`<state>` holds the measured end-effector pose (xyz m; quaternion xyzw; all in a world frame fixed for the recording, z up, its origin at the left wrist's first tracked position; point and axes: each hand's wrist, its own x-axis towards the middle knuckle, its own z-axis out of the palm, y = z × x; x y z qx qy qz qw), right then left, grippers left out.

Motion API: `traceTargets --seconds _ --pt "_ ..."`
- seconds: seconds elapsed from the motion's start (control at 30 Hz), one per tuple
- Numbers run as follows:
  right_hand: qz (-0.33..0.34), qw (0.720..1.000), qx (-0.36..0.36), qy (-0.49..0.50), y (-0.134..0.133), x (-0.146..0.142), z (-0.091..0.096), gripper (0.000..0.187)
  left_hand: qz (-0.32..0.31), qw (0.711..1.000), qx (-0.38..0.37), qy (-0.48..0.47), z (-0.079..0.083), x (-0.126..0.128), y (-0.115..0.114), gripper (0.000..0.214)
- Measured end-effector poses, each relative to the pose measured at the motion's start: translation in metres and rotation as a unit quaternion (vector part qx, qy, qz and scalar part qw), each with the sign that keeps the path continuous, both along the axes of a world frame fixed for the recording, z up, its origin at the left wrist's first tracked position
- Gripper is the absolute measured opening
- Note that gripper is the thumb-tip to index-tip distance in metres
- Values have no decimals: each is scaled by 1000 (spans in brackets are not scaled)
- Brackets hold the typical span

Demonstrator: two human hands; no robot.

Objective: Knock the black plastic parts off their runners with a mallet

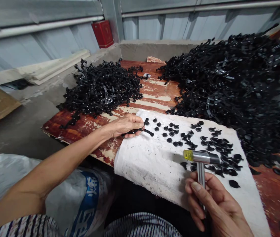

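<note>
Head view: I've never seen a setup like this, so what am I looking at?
No machine here: these are a person's bare hands, seen from a camera worn on the head, looking forward and down. The left hand grips thin black strip-like parts at the edge of a white cloth. The right hand holds a small two-faced hammer, yellow face leftward. Small round black parts lie scattered on the cloth, which covers part of a worn reddish-brown board. More black pieces are heaped left and right.

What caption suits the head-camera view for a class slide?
Left hand gripping a black part, right hand holding a hammer above white cloth scattered with small black pieces.
</note>
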<state>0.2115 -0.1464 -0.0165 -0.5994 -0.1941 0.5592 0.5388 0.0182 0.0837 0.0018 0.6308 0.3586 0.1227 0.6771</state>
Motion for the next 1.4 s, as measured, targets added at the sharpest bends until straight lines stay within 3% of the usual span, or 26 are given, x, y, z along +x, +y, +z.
traceTargets --seconds 0.13,0.33,0.63,0.83,1.0,1.17,1.4 --pt "-33 999 -8 -3 1 -5 6 38 4 1000 8 8 0 1 -1 26" --pt "21 999 29 3 3 2 -2 39 8 1000 15 14 -1 1 -1 22" --pt "-4 1000 16 6 -1 2 -5 32 10 999 20 26 -1 2 -2 21" --pt "-9 1000 3 6 -1 0 -2 33 -9 997 41 62 7 5 1 29" --pt "59 992 -10 -114 -7 15 6 42 -25 994 39 103 14 5 6 31" --pt "81 954 27 -286 1 25 19 44 -29 996 37 70 8 -1 10 32" --pt "106 962 21 -250 8 13 11 41 -24 999 32 29 4 -3 7 31"
